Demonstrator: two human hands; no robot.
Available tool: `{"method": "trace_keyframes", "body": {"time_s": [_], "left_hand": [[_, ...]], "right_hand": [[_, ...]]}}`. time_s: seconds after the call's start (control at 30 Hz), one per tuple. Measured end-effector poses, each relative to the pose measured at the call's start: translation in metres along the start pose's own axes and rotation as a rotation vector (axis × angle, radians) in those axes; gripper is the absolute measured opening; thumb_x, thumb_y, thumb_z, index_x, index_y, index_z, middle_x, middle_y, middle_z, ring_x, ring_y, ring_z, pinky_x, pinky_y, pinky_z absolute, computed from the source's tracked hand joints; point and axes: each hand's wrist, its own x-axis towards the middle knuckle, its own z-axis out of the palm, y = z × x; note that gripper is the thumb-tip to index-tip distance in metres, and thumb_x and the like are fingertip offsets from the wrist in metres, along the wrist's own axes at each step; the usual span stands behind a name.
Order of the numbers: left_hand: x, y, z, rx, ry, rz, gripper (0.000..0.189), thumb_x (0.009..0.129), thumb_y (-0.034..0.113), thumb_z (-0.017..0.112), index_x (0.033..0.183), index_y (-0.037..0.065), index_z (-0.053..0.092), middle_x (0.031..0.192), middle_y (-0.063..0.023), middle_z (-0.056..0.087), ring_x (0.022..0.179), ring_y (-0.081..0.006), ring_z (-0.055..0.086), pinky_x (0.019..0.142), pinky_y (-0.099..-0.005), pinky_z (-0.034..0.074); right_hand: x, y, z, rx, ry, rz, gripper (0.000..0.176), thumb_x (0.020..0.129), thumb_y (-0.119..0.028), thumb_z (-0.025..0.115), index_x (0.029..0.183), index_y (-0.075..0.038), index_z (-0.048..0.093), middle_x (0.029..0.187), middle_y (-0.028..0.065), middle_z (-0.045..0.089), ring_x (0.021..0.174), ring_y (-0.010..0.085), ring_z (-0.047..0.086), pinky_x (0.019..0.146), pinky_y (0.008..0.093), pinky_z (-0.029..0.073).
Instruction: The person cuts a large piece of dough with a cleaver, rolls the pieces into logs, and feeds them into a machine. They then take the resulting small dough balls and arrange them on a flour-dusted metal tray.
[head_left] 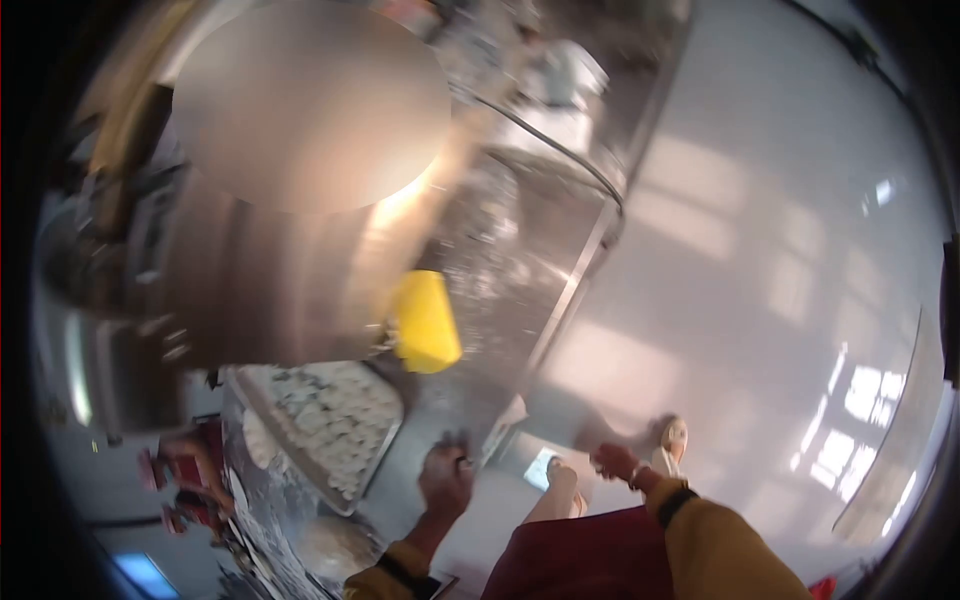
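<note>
Beside the table, low in the head view, is my left hand (pixel 445 478), its fingers bent and smeared by motion; whether it holds anything is unclear. My right hand (pixel 615 462), with a band at the wrist, hangs over the floor, its fingers small and blurred. Left of my left hand, a metal tray (pixel 372 470) bears many small pale pieces (pixel 325 415). A yellow scraper-like object (pixel 427 322) lies above the tray, next to a large blurred metal cylinder (pixel 280 270).
A floury metal table (pixel 500 290) runs upward, with a cable (pixel 560 150) and white bags (pixel 560 110) at its far end. A pale round mass (pixel 335 545) sits at the lower left. Pale floor (pixel 720 300) lies to the right. Red stools (pixel 195 480) stand at far left.
</note>
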Motion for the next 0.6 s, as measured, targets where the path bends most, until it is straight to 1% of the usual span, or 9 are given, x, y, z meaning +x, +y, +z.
{"method": "trace_keyframes", "body": {"time_s": [0.03, 0.1, 0.17, 0.2, 0.27, 0.3, 0.4, 0.5, 0.6], "left_hand": [[0.002, 0.010, -0.009, -0.068, 0.047, -0.018, 0.015, 0.076, 0.012, 0.055, 0.091, 0.007, 0.052, 0.087, -0.0130, 0.054, 0.085, -0.0335, 0.053, 0.073, -0.0420, 0.045], [-0.009, 0.025, -0.037, -0.273, -0.020, -0.182, 0.019, 0.076, 0.009, 0.054, 0.095, 0.009, 0.053, 0.091, -0.0126, 0.054, 0.088, -0.0334, 0.053, 0.076, -0.0425, 0.045], [-0.062, 0.019, -0.044, -0.350, -0.123, -0.270, 0.020, 0.080, 0.012, 0.052, 0.100, 0.008, 0.053, 0.087, -0.0132, 0.057, 0.083, -0.0329, 0.056, 0.074, -0.0419, 0.046], [-0.085, 0.013, -0.043, -0.360, -0.166, -0.291, 0.022, 0.081, 0.013, 0.052, 0.102, 0.007, 0.052, 0.084, -0.0126, 0.058, 0.079, -0.0306, 0.058, 0.071, -0.0404, 0.046], [-0.112, 0.028, -0.109, -0.652, -0.376, -0.428, 0.027, 0.083, 0.019, 0.051, 0.108, 0.007, 0.052, 0.084, -0.0134, 0.061, 0.079, -0.0287, 0.061, 0.072, -0.0403, 0.047], [-0.132, 0.027, -0.125, -0.646, -0.383, -0.411, 0.030, 0.084, 0.021, 0.052, 0.110, 0.007, 0.053, 0.090, -0.0138, 0.062, 0.084, -0.0275, 0.061, 0.075, -0.0396, 0.047], [-0.188, 0.013, -0.157, -0.608, -0.366, -0.418, 0.029, 0.083, 0.022, 0.047, 0.108, 0.009, 0.055, 0.097, -0.0151, 0.062, 0.093, -0.0329, 0.059, 0.084, -0.0414, 0.045], [-0.220, -0.002, -0.212, -0.656, -0.341, -0.493, 0.029, 0.084, 0.023, 0.048, 0.109, 0.011, 0.055, 0.098, -0.0160, 0.062, 0.093, -0.0320, 0.059, 0.084, -0.0407, 0.045], [-0.267, -0.046, -0.214, -0.581, -0.155, -0.527, 0.026, 0.083, 0.017, 0.052, 0.107, 0.007, 0.055, 0.086, -0.0124, 0.063, 0.080, -0.0270, 0.062, 0.075, -0.0378, 0.049]], "right_hand": [[-0.040, -0.092, -0.001, 0.263, 0.081, 0.210, 0.027, 0.087, -0.030, 0.057, 0.098, -0.005, 0.052, 0.078, 0.0108, 0.063, 0.058, 0.0170, 0.062, 0.047, 0.0249, 0.049], [-0.088, -0.170, 0.011, 0.564, -0.016, 0.188, 0.022, 0.085, -0.022, 0.056, 0.098, -0.005, 0.052, 0.086, 0.0097, 0.062, 0.065, 0.0168, 0.062, 0.056, 0.0279, 0.053], [-0.123, -0.230, 0.034, 0.659, -0.114, 0.104, 0.019, 0.083, -0.011, 0.053, 0.100, -0.003, 0.050, 0.093, 0.0105, 0.061, 0.078, 0.0216, 0.063, 0.067, 0.0310, 0.053], [-0.135, -0.263, 0.046, 0.539, -0.143, 0.184, 0.020, 0.083, -0.009, 0.052, 0.103, -0.003, 0.050, 0.095, 0.0120, 0.060, 0.080, 0.0237, 0.063, 0.069, 0.0318, 0.053], [-0.141, -0.292, 0.070, 0.494, -0.152, 0.246, 0.021, 0.082, -0.008, 0.054, 0.102, -0.003, 0.052, 0.095, 0.0123, 0.061, 0.082, 0.0256, 0.063, 0.070, 0.0338, 0.052], [-0.144, -0.308, 0.087, 0.420, -0.135, 0.197, 0.021, 0.082, -0.010, 0.056, 0.101, -0.002, 0.053, 0.094, 0.0114, 0.061, 0.078, 0.0265, 0.063, 0.069, 0.0353, 0.052], [-0.123, -0.352, 0.123, -0.974, -0.207, -0.720, 0.019, 0.082, -0.011, 0.056, 0.097, 0.000, 0.052, 0.093, 0.0103, 0.061, 0.082, 0.0255, 0.061, 0.073, 0.0353, 0.052], [-0.070, -0.360, 0.162, -0.125, -0.252, -0.417, 0.013, 0.083, -0.008, 0.055, 0.091, 0.000, 0.048, 0.101, 0.0133, 0.058, 0.094, 0.0262, 0.057, 0.083, 0.0369, 0.049], [-0.059, -0.465, 0.213, 0.807, -0.118, -0.121, 0.027, 0.087, -0.009, 0.052, 0.112, -0.003, 0.043, 0.103, 0.0153, 0.056, 0.098, 0.0294, 0.057, 0.090, 0.0396, 0.046]]}}
